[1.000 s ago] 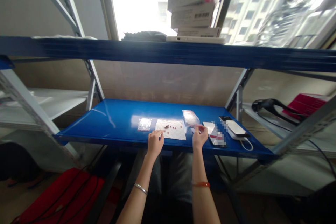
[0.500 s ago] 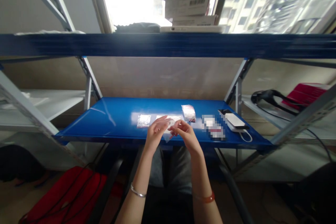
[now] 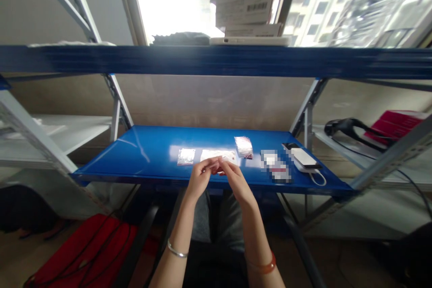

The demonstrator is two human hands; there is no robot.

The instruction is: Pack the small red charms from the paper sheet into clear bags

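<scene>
My left hand (image 3: 200, 177) and my right hand (image 3: 237, 181) meet over the front of the blue table, both closed. Pinched between their fingertips is a small clear plastic bag (image 3: 212, 165), largely covered by the fingers. Just behind them lies a white paper sheet (image 3: 208, 154); small dark reddish pieces (image 3: 233, 158) show at its right, and my hands hide much of the rest. To the left is a flat clear bag (image 3: 186, 156). A fanned stack of clear bags (image 3: 243, 146) rests behind and right of my right hand.
On the right of the blue table (image 3: 151, 141) lie a blurred-out item (image 3: 276, 167) and a phone (image 3: 305, 157) on a white device with a looped cable (image 3: 319, 181). A blue shelf beam (image 3: 168, 60) crosses above, carrying stacked boxes (image 3: 243, 6). Metal posts (image 3: 118, 103) stand at the sides.
My right hand has come left from beside the bag stack, bringing a clear bag to my left hand. Both hands now hold it, closer together than half a second ago.
</scene>
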